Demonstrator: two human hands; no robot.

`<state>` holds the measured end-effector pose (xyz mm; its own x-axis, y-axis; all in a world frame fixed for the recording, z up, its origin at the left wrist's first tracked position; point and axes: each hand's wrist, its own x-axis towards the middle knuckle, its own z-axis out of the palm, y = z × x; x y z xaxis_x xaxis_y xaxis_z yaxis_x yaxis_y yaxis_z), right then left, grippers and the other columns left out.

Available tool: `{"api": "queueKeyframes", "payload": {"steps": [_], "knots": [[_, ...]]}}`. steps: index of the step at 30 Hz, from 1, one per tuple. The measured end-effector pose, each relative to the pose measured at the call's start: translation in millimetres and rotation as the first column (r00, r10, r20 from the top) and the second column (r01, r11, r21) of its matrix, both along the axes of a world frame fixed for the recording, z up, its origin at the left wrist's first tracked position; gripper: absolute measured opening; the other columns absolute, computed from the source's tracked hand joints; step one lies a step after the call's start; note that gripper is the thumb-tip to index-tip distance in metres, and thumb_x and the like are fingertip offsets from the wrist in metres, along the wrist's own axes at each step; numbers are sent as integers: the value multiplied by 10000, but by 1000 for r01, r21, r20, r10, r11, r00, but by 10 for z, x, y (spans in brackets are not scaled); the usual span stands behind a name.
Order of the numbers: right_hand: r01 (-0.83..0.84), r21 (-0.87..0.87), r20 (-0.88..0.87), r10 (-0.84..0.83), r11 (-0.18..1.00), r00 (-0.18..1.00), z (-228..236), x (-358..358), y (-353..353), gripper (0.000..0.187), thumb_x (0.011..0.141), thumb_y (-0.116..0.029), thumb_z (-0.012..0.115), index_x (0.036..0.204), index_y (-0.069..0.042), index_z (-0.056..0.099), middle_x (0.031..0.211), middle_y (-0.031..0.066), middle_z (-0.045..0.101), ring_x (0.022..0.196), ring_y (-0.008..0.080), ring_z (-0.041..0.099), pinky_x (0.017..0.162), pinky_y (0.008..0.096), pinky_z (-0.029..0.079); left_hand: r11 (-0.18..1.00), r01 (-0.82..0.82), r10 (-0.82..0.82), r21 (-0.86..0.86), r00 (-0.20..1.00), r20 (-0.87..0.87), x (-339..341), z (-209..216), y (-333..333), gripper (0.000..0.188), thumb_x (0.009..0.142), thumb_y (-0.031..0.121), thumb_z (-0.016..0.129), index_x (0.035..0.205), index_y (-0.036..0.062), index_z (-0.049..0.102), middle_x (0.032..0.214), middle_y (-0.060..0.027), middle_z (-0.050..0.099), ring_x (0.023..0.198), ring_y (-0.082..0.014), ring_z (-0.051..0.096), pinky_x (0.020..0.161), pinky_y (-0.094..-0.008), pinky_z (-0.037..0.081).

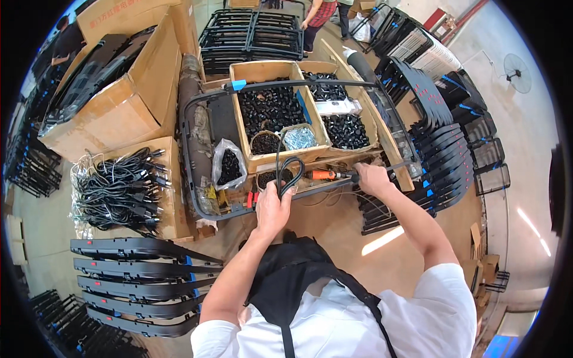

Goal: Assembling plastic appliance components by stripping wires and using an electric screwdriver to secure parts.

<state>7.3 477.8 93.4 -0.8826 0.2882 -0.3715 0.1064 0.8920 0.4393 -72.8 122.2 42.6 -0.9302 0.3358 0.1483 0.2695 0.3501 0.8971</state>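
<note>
My left hand [273,210] is closed around a looped black power cord [292,169], which rises in front of the parts boxes. To the right, my right hand [375,180] is curled at the near bar of a rounded black frame [286,197]; what its fingers hold is hidden. That frame lies over the bench, ringing the boxes. Between my hands rests an orange-bodied power tool [323,175]. A red-handled tool [252,199] is beside my left hand. Just beyond it sits a round tub of small dark parts [274,178].
Wooden boxes [311,156] hold black plastic caps and a bag of silver screws [299,138]. At left, a carton [177,197] carries bundled cords [122,188]. Black frames are stacked at lower left [134,289] and right [444,158]. Another person [319,18] stands at the back.
</note>
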Motion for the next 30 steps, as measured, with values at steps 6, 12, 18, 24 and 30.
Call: {"api": "queueKeyframes", "payload": {"steps": [6,12,18,24,30], "knots": [[-38,-7,-35,38,999,999,-1,17,60,187,935,-210,611,969,-116,769,1003,114,797,896,260,795,723,391,633,998,56,-55,-28,998,33,13,-27,-15,284,987,263,718,1121,31,625,974,-233,720,943,-463,681,814,-548,521],[-7,-107,-49,2,994,999,-48,-26,-15,228,938,-216,661,1103,-58,657,996,147,774,941,319,774,794,447,623,996,79,-77,-44,996,40,-5,51,-25,291,986,236,716,1132,-2,633,1033,-256,720,991,-469,682,860,-523,535],[-64,-413,-258,-49,909,965,-315,148,-39,298,993,-275,616,1111,-1,602,944,225,755,890,420,753,817,515,599,996,94,-94,2,988,120,91,217,-138,297,1004,265,704,1133,13,616,1009,-229,720,983,-432,691,845,-504,530],[123,-657,-174,-308,744,935,265,-505,-782,589,1032,-494,575,1281,32,666,1053,257,774,991,367,767,904,494,587,939,241,-324,245,860,395,92,168,-367,425,1158,371,415,1068,6,613,770,-72,593,723,-191,616,697,-348,515],[-69,-532,556,-410,-844,723,-60,-1431,-1467,460,1140,-463,432,1177,-41,612,869,44,650,790,208,644,727,336,521,819,157,-532,552,570,627,18,450,-156,391,1157,383,446,1015,51,598,780,6,563,689,-129,574,642,-294,499]]}}
